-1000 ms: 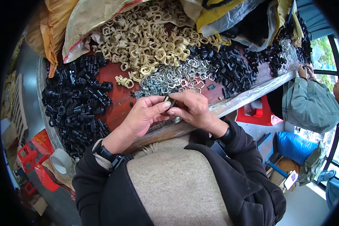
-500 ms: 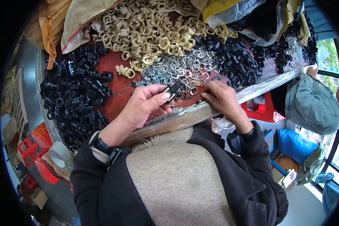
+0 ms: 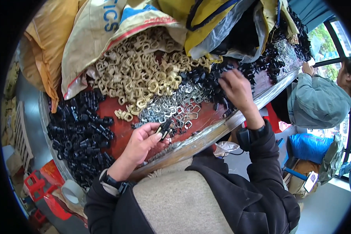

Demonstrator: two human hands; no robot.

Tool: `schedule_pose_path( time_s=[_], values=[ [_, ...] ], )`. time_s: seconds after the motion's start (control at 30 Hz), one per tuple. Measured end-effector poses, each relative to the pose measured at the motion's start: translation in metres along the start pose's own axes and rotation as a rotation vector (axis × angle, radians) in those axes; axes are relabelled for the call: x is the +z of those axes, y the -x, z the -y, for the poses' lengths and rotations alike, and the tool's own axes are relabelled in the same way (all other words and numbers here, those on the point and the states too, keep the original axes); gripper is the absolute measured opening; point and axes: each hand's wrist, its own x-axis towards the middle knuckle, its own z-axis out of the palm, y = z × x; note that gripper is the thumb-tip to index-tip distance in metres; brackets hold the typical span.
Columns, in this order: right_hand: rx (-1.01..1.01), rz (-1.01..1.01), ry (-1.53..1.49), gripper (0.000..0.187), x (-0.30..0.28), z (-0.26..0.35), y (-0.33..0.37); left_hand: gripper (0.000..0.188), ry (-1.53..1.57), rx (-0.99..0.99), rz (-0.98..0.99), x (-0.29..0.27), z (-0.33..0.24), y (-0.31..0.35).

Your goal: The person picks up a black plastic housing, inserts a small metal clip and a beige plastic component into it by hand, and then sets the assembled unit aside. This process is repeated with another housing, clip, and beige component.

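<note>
My left hand (image 3: 142, 141) is closed around a small black plastic fitting (image 3: 166, 125) with a pale part showing in it, just above the table's near edge. Thumb and fingers pinch it and hide its lower end. My right hand (image 3: 238, 90) reaches over a heap of small black plastic clips (image 3: 208, 80), fingers stretched out and slightly apart. Its fingertips are close to the clips; no held piece shows. Between the hands lie loose silver metal loops (image 3: 179, 103). Beyond them spreads a large heap of beige plastic rings (image 3: 140, 74).
Black cylindrical fittings (image 3: 80, 134) cover the left of the red tabletop (image 3: 123, 134). A woven sack (image 3: 89, 43) and a yellow bag (image 3: 206, 23) stand at the back. The table's near edge is wrapped in plastic film (image 3: 218, 130). Another person (image 3: 319, 97) is at the far right.
My right hand has moved forward from the table edge onto the black clips. The left hand still holds the fitting. The view has shifted, bringing more of the sacks into sight.
</note>
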Motion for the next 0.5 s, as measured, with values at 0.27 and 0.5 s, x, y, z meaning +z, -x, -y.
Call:
schedule_pose_path(
  time_s=[0.27,0.5],
  values=[
    [-0.030,-0.220,0.270,0.036,0.023,-0.055,-0.068,0.034,0.026,0.011,-0.054,-0.005,0.002,-0.003],
    [0.170,-0.075,-0.138,0.042,0.007,-0.039,-0.047,0.032,0.063,-0.006,-0.109,-0.009,0.000,0.000]
  ],
)
